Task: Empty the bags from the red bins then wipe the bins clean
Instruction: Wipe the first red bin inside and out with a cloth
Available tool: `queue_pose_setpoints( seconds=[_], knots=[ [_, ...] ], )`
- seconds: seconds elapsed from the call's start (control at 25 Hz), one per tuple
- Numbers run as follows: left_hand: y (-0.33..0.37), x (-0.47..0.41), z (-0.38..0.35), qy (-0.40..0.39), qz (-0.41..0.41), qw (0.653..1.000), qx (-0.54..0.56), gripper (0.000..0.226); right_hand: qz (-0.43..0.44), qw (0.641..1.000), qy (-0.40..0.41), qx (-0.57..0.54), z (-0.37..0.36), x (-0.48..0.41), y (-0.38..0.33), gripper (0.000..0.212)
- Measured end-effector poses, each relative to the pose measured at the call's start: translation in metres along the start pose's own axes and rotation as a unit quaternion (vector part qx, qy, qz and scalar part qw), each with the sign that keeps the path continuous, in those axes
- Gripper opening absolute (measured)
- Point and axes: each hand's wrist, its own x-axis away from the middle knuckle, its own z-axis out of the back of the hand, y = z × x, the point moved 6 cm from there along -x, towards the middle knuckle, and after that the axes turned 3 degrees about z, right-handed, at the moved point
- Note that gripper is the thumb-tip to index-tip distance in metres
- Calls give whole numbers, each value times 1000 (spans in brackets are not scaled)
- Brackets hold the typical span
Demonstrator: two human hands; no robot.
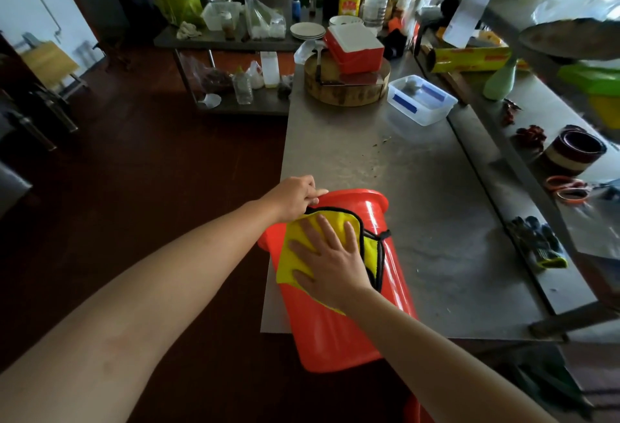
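A red bin (339, 332) lies on its side at the near left corner of the steel table (385, 161), its rim pointing away from me and its base hanging over the table's front edge. My left hand (297, 196) grips the bin's rim on the left side. A yellow cloth (295, 255) with black edging is spread over the bin's upper wall. My right hand (330, 260) presses flat on the cloth with fingers straight and spread.
A round wooden chopping block (347, 85) carrying a red lidded box (355, 48) stands at the table's far end, beside a clear plastic container (421, 100). Gloves (536, 243) lie at the right. Another red object (416, 411) shows below the table. Dark floor lies to the left.
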Motion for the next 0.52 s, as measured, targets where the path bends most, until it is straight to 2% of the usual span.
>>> queue_pose_setpoints(
  seconds=[0.16, 0.28, 0.36, 0.52],
  knots=[
    [-5, 7, 3, 22, -29, 999, 2, 20, -37, 997, 13, -72, 6, 12, 45, 64],
    [-9, 10, 2, 22, -26, 999, 18, 8, -97, 984, 37, -148, 4, 19, 79, 66],
    [-13, 11, -1, 16, -12, 999, 34, 10, -150, 961, 55, -225, -3, 25, 102, 69],
    [-12, 9, -3, 24, 5, 999, 27, 8, -245, 883, 46, -397, -16, 30, 130, 68]
  ],
)
